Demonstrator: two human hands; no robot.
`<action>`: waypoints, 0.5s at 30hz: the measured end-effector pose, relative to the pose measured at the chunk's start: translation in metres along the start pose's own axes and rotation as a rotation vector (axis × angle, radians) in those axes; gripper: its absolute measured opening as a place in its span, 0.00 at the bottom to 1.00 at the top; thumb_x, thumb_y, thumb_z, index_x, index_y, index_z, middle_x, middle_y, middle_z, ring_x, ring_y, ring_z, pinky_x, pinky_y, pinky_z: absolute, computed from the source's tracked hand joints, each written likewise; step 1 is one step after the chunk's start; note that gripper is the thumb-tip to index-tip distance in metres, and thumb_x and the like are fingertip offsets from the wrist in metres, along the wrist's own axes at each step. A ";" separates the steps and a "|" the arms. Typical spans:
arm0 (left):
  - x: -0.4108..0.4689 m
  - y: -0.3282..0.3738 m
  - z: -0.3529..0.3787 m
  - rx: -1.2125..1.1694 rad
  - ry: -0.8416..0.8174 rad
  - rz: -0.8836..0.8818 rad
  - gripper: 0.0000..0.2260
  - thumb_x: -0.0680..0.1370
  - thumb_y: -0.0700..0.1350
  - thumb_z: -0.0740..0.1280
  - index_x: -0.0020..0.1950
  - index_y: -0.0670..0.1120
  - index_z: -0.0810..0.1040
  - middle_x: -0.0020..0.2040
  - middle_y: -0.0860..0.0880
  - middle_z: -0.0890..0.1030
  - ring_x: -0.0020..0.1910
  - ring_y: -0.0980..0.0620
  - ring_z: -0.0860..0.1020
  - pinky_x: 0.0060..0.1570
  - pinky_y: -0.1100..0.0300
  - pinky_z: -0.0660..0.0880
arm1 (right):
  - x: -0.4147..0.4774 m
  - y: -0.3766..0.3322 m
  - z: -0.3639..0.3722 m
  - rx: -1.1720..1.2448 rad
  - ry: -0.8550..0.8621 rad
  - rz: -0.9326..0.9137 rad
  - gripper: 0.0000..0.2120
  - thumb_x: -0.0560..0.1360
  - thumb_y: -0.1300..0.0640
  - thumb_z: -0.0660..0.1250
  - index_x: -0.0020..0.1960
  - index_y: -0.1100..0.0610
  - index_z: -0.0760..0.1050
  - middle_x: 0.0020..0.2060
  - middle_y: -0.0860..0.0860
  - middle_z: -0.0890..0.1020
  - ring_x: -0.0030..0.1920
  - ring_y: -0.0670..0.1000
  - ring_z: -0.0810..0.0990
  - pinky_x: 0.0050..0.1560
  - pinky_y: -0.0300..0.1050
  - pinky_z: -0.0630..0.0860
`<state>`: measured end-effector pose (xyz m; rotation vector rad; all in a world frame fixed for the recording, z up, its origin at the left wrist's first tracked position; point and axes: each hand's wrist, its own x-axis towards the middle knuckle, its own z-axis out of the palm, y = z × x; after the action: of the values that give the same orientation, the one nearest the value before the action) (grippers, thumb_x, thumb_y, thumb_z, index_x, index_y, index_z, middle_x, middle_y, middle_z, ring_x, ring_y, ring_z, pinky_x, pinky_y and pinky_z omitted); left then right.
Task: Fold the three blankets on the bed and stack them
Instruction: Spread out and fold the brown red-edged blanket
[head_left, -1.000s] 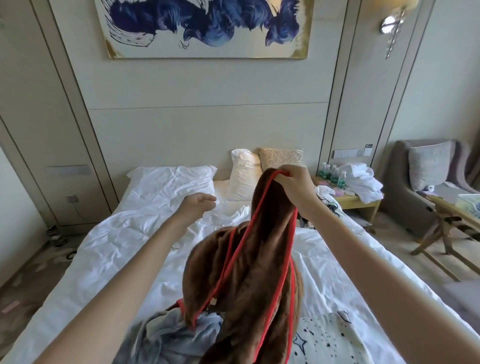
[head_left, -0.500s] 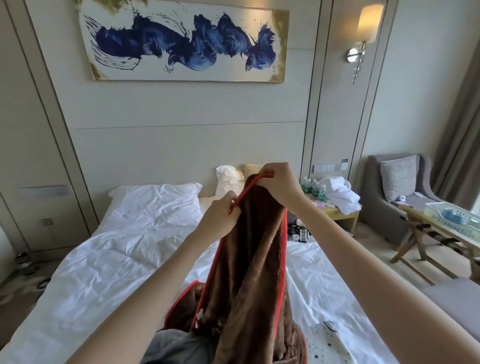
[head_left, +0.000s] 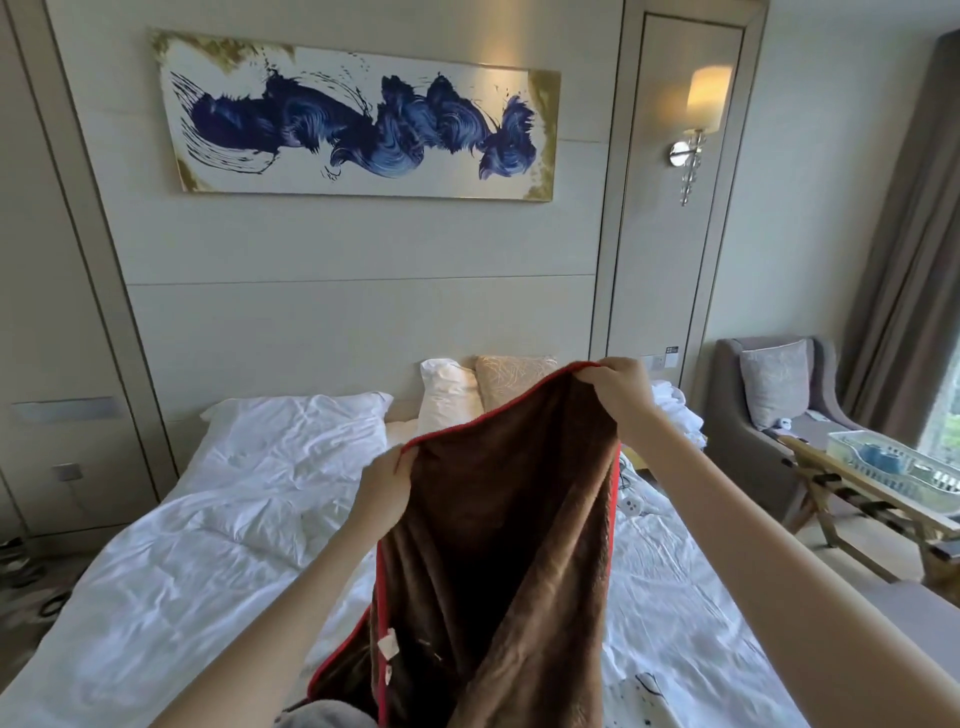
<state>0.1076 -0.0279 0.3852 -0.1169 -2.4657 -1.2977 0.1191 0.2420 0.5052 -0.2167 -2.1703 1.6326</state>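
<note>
The bed (head_left: 182, 571) fills the left and centre, covered with a creased white duvet. A white pillow (head_left: 447, 395) and a beige pillow (head_left: 511, 376) stand against the headboard wall.

The left hand (head_left: 387, 491) is raised above the bed. Its fingers (head_left: 402, 462) are clamped on the red-trimmed edge of the brown blanket (head_left: 509, 545).

The brown blanket hangs over the bed between both hands, spread open along its top edge, which slopes up toward the right. Its lower end reaches down to the bottom of the view. There, part of a grey blanket (head_left: 324, 716) shows at its left and part of a white printed blanket (head_left: 647, 699) at its right, both lying on the bed.

The right hand (head_left: 618, 387) is held higher than the left. Its fingers (head_left: 592, 373) are curled tightly over the top corner of the brown blanket.

At far right, a grey armchair (head_left: 748, 415) stands near a wooden counter (head_left: 841, 470) that carries a clear tray (head_left: 893, 470).
</note>
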 end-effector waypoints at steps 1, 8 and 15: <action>0.005 0.010 -0.006 -0.029 0.043 0.020 0.16 0.85 0.47 0.55 0.57 0.42 0.80 0.52 0.45 0.83 0.53 0.48 0.79 0.52 0.60 0.68 | -0.001 0.003 -0.002 -0.020 -0.023 0.041 0.08 0.71 0.62 0.69 0.45 0.68 0.79 0.36 0.56 0.75 0.40 0.53 0.72 0.40 0.43 0.66; 0.016 0.122 -0.028 -0.020 -0.002 0.291 0.13 0.83 0.42 0.57 0.42 0.39 0.76 0.41 0.45 0.81 0.42 0.49 0.76 0.43 0.56 0.68 | -0.031 -0.004 0.011 -0.015 -0.402 -0.037 0.24 0.65 0.53 0.79 0.58 0.53 0.77 0.52 0.54 0.82 0.54 0.55 0.81 0.59 0.51 0.77; 0.006 0.159 -0.033 -0.026 -0.061 0.359 0.12 0.78 0.45 0.67 0.41 0.37 0.74 0.34 0.43 0.75 0.34 0.49 0.71 0.38 0.55 0.67 | -0.043 -0.020 0.022 -0.018 -0.396 -0.241 0.09 0.72 0.58 0.73 0.46 0.64 0.81 0.39 0.61 0.83 0.38 0.51 0.78 0.42 0.42 0.71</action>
<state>0.1476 0.0362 0.5292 -0.5844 -2.3363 -1.1817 0.1510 0.2011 0.5089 0.3817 -2.3802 1.6213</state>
